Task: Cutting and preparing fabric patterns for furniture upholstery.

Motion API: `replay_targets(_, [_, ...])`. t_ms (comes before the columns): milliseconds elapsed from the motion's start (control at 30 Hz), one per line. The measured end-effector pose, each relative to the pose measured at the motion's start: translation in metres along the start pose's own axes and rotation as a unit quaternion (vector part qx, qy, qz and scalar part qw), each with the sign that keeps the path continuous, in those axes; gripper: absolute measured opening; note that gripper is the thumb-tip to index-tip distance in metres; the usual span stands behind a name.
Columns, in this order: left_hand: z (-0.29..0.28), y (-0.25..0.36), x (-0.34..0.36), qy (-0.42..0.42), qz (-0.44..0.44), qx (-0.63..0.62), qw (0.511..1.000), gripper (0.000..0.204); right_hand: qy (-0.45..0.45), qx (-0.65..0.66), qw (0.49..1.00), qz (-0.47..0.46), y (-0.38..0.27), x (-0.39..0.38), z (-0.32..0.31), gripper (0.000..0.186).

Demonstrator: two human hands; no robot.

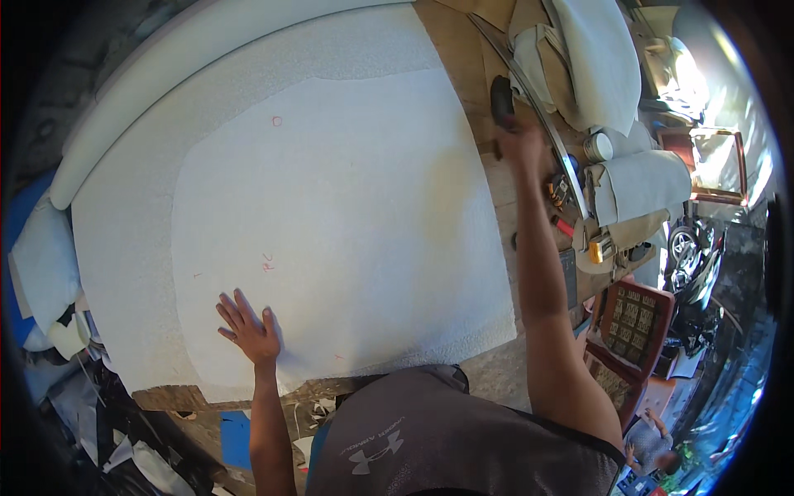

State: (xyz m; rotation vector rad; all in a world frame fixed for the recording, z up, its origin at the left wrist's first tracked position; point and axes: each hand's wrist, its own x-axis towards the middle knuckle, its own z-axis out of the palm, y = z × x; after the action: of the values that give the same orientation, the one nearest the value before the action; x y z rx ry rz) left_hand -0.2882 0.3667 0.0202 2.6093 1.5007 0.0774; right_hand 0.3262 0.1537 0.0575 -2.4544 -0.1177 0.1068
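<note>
A smooth white sheet [347,190] with small red marks lies over a larger, rough-textured white sheet [132,215]. My left hand [251,331] rests flat on the lower left of the smooth sheet, its fingers spread. Beyond the sheets' right edge, my right arm reaches out over the wooden table. My right hand [521,142] is smeared there, right beside a dark, long object [501,101] whose kind I cannot make out. Whether the fingers grip it cannot be told. A long metal straightedge [542,116] runs just to the right of this hand.
The textured material forms a thick roll [207,45] along the far left. At the right are folded pale material [641,186], a white tub [598,147], a tape measure [558,194] and a red-handled tool [564,226]. A patterned chair [633,326] and another person [649,442] are beyond the table.
</note>
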Motion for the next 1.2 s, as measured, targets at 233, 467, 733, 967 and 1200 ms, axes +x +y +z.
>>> replay_targets(233, [-0.007,0.008,0.006,0.008,0.004,0.002,1.0,0.072,0.006,-0.076,0.945,-0.318,-0.068,-0.049,0.088,0.035])
replay_targets(467, [-0.008,-0.006,0.0,0.0,-0.035,-0.031,0.999,0.074,0.103,-0.318,0.922,-0.196,-0.03,0.024,0.061,0.026])
replay_targets(733, [-0.019,-0.102,-0.049,0.1,-0.145,-0.061,0.982,0.061,0.011,-0.223,0.95,-0.218,0.012,0.081,0.043,0.042])
replay_targets(967, [-0.041,-0.171,-0.121,0.131,-0.179,-0.076,0.972,0.056,-0.041,-0.097,0.948,-0.299,-0.039,-0.06,0.046,0.033])
replay_targets(1200, [-0.046,-0.123,-0.053,0.173,-0.01,-0.088,0.981,0.067,-0.316,0.007,0.777,-0.545,-0.162,-0.354,0.129,0.054])
